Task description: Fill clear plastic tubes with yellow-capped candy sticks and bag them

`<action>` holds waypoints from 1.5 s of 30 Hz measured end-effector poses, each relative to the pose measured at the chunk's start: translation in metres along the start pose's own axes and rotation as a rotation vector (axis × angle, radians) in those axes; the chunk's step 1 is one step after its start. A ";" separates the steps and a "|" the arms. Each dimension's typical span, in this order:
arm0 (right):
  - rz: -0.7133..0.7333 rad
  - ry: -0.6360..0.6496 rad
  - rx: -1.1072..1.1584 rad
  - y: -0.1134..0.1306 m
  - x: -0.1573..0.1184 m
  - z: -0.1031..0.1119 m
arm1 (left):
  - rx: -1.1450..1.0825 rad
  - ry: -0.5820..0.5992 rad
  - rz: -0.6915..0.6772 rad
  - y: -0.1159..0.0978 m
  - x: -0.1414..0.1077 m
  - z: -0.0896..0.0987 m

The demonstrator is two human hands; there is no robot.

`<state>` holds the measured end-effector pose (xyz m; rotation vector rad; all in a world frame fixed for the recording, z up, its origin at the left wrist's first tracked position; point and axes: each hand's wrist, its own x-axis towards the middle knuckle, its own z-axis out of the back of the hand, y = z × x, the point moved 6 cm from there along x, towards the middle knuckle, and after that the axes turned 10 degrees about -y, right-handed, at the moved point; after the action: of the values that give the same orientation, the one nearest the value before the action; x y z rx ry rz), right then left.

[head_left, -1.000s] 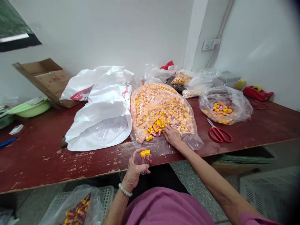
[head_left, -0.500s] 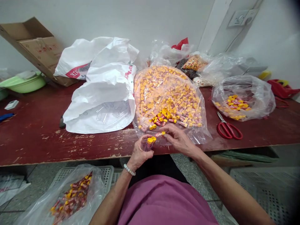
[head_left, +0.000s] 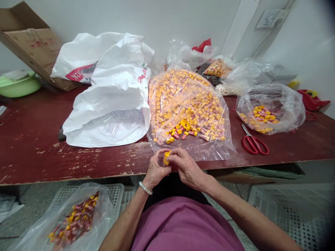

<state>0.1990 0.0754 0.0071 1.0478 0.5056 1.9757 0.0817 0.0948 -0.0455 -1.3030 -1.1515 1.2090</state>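
Observation:
My left hand [head_left: 156, 168], with a white bead bracelet [head_left: 145, 188] on its wrist, is closed around a small yellow-capped tube [head_left: 166, 158], mostly hidden by my fingers. My right hand [head_left: 186, 166] meets it there, fingertips pinching at the yellow top. Both hands are just in front of a large clear plastic bag [head_left: 199, 150] on the table. The bag holds a dense mass of small red-and-yellow capped pieces, and neither hand touches it.
Red scissors [head_left: 252, 144] and a second clear bag [head_left: 288, 104] lie to the right on the worn red table [head_left: 39, 153]. A white sack [head_left: 110, 129] is on the left, with a cardboard box [head_left: 31, 45] behind it. Below the table edge, a filled clear bag [head_left: 102, 205] rests on a white crate [head_left: 116, 195].
My right hand has moved left from the bag and closed against my left hand. The small piece it held in the earlier view is now hidden at the yellow top.

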 end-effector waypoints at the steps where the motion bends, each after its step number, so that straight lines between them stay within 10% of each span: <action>1: 0.020 0.030 -0.004 -0.001 0.000 -0.005 | -0.010 -0.010 0.016 0.001 0.000 0.002; 7: -0.080 -0.101 -0.362 -0.069 0.032 0.016 | -0.128 -0.058 0.123 0.011 0.003 0.014; 12: -0.115 0.168 -0.786 -0.136 0.049 0.022 | -0.123 -0.040 0.111 0.002 0.000 0.022; 15: -0.101 0.170 -0.758 -0.132 0.049 0.025 | -0.072 -0.041 0.077 -0.005 -0.002 0.022; 19: 0.015 0.057 -0.409 -0.070 0.046 0.025 | -0.006 -0.004 0.024 -0.008 0.001 0.014; 27: 0.243 0.257 -0.059 0.012 0.038 0.011 | 0.159 0.069 -0.137 -0.005 0.002 0.000; 33: 0.185 0.012 -0.089 0.003 0.038 0.015 | 0.123 0.075 -0.107 -0.003 0.001 0.002; 38: 0.170 0.127 -0.140 -0.009 0.034 -0.009 | 0.030 0.047 -0.047 0.003 0.006 0.004; 45: -0.254 0.038 -0.859 -0.122 0.043 0.039 | -0.031 -0.003 0.037 0.010 0.006 0.021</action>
<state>0.2759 0.1802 -0.0300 0.3771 -0.1969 1.7085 0.0614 0.1008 -0.0569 -1.3511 -1.1570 1.2244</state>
